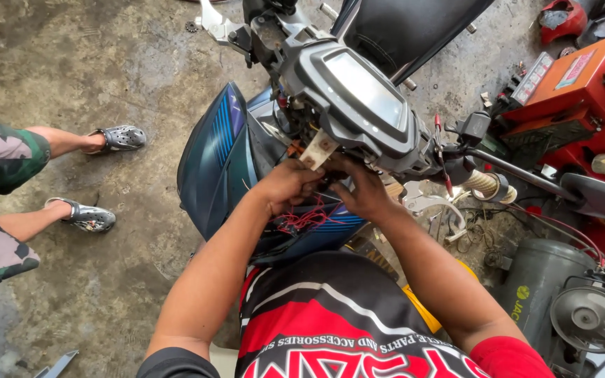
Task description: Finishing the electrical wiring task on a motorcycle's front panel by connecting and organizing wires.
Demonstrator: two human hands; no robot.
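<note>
Both hands are working under the gauge cluster (358, 94) of a motorbike (222, 150) standing on the concrete floor (106, 63).

Left hand (285, 185): fingers are curling inward, pressed together, closing around a bundle at the steering head; exactly what they are pinching is hidden by the knuckles. A small tan connector block (318, 149) is sticking up just above this hand, touching or nearly touching the fingers.

Right hand (365, 192): fingers are reaching forward and up into the gap beneath the cluster; the tips are hidden, so I cannot tell whether they are spread or pinching. The two hands are meeting close together, likely because one is steadying the harness while the other is probing into it.

Red wires (306, 218): a loose tangle of thin red strands is hanging directly below the hands, draping over the dark blue fairing (211, 157). The strands are looking kinked and looped, not bundled or taped, with ends running up into the hidden area between the hands.

The handlebar (512, 171) is extending toward the right edge, with a ribbed grip end (484, 185) near the right wrist.

Surroundings: another person's legs in camouflage shorts and grey clogs (120, 138) are standing at the floor's left edge, well apart. A red machine (568, 91) and a grey compressor tank (537, 280) are sitting at the right.
</note>
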